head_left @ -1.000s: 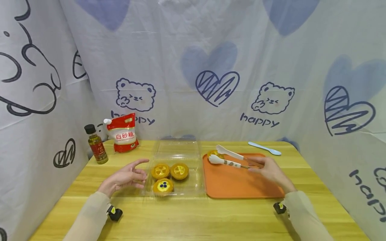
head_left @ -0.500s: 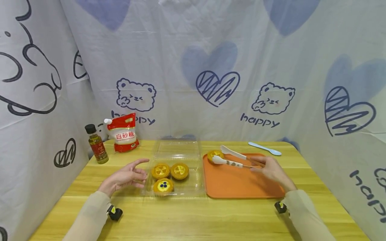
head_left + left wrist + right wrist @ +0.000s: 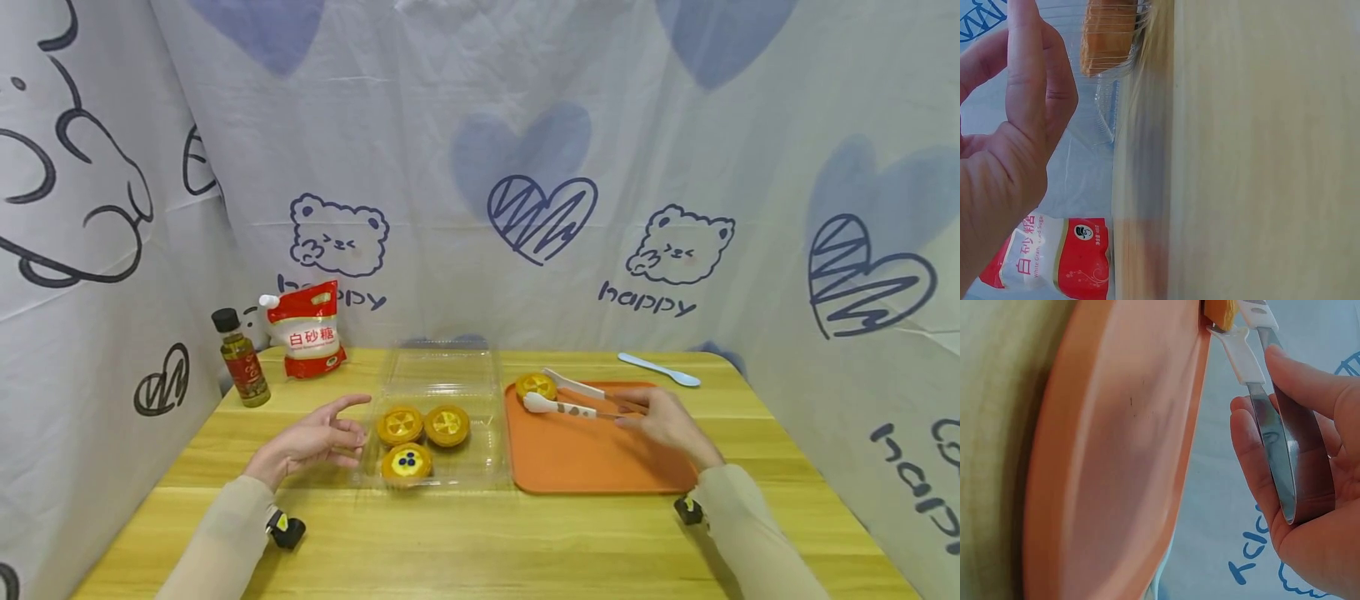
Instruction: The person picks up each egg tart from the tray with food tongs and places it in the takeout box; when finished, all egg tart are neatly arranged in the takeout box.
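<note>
My right hand (image 3: pixel 663 417) grips a pair of tongs (image 3: pixel 1285 444) with white tips and metal arms. The tips are spread beside an egg tart (image 3: pixel 536 387) at the back left corner of the orange tray (image 3: pixel 600 454); whether they touch it I cannot tell. To the left lies an opened clear plastic box (image 3: pixel 472 462). Inside it sit two tarts with yellow topping, one on the left (image 3: pixel 400 426) and one on the right (image 3: pixel 447 426), and a tart with dark berries (image 3: pixel 407 461) in front. My left hand (image 3: pixel 318 437), fingers loosely bent and holding nothing, is at the box's left side.
A bottle with a black cap (image 3: pixel 243 362) and a red and white sugar bag (image 3: pixel 307 332) stand at the back left of the wooden table (image 3: pixel 450 550). Behind the tray lies a pale blue spoon (image 3: pixel 658 369). Printed curtains (image 3: pixel 427 250) enclose the table.
The tongs shifted right off the tart, then came back left and lower toward its right side. The tart stays on the tray corner. My left hand has not moved.
</note>
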Demonstrator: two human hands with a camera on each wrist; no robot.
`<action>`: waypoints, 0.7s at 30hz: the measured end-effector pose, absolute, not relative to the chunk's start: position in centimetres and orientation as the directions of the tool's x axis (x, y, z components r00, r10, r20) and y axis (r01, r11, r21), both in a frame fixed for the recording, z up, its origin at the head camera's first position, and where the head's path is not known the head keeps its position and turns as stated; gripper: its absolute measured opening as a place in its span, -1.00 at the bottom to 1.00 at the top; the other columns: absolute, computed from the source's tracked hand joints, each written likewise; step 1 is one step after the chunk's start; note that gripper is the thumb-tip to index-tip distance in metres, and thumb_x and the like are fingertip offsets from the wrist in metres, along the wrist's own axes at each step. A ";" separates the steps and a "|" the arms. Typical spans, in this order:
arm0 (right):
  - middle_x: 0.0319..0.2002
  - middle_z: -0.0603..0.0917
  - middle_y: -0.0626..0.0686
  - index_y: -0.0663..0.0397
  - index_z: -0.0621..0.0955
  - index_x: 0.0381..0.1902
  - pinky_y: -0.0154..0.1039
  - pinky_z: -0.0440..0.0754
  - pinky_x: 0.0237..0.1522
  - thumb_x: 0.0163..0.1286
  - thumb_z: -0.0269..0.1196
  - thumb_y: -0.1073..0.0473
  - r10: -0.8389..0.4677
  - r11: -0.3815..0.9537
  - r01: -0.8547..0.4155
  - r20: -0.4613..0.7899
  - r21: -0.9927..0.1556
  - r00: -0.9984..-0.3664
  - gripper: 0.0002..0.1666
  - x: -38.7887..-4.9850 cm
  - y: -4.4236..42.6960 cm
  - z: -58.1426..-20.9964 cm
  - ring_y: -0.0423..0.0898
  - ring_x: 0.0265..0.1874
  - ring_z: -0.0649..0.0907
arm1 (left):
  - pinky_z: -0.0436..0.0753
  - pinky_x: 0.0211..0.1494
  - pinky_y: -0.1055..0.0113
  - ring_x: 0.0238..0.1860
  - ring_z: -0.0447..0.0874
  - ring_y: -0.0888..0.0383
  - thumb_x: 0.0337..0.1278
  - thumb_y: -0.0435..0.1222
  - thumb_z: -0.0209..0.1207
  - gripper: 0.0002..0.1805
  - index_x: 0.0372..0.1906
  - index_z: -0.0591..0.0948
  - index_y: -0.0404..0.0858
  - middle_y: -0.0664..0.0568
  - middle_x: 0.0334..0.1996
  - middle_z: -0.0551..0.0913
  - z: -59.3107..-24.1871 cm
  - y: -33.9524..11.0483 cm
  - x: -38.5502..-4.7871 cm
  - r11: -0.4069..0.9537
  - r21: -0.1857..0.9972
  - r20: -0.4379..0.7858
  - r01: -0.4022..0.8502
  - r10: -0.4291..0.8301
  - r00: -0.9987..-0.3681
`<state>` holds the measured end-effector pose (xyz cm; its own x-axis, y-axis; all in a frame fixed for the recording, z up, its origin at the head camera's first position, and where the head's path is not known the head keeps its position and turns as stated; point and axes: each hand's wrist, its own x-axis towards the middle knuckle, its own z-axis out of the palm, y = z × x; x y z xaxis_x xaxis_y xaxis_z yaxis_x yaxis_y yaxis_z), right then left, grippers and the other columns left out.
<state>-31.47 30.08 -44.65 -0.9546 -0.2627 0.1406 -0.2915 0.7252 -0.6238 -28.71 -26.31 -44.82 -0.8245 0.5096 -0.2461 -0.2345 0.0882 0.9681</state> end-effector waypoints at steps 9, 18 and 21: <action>0.09 0.68 0.20 0.11 0.63 0.16 -0.04 0.71 0.00 0.25 0.39 0.20 -0.242 0.736 -0.283 0.152 -0.615 -0.958 -0.50 -31.2 29.7 -44.4 0.08 -0.04 0.72 | 0.77 -0.12 0.18 -0.25 0.64 0.11 0.30 -0.45 0.11 -0.10 0.56 -0.15 -0.13 -0.03 -0.23 0.55 -44.8 -26.3 -28.7 0.088 0.969 -0.243 -0.231 0.511 -0.825; 0.09 0.68 0.19 0.15 0.62 0.17 -0.03 0.69 0.04 0.28 0.36 0.22 -0.251 0.725 -0.288 0.149 -0.626 -0.956 -0.51 -30.5 29.7 -44.0 0.10 0.02 0.70 | 0.76 -0.09 0.18 -0.24 0.64 0.12 0.30 -0.43 0.12 -0.09 0.56 -0.16 -0.15 -0.03 -0.22 0.55 -44.6 -26.3 -28.7 0.098 0.969 -0.245 -0.228 0.509 -0.825; 0.09 0.68 0.18 0.13 0.62 0.18 -0.03 0.69 0.04 0.28 0.36 0.22 -0.246 0.731 -0.278 0.140 -0.623 -0.959 -0.52 -30.4 29.8 -44.0 0.08 -0.01 0.71 | 0.76 -0.09 0.17 -0.24 0.64 0.12 0.29 -0.43 0.13 -0.09 0.56 -0.14 -0.14 -0.03 -0.22 0.56 -44.6 -26.4 -28.6 0.099 0.968 -0.248 -0.230 0.507 -0.826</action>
<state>-30.35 29.79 -44.01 -0.9592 -0.2456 0.1403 -0.2783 0.7308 -0.6233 -28.63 -26.37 -44.65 -0.8255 0.5069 -0.2482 -0.2300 0.0994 0.9681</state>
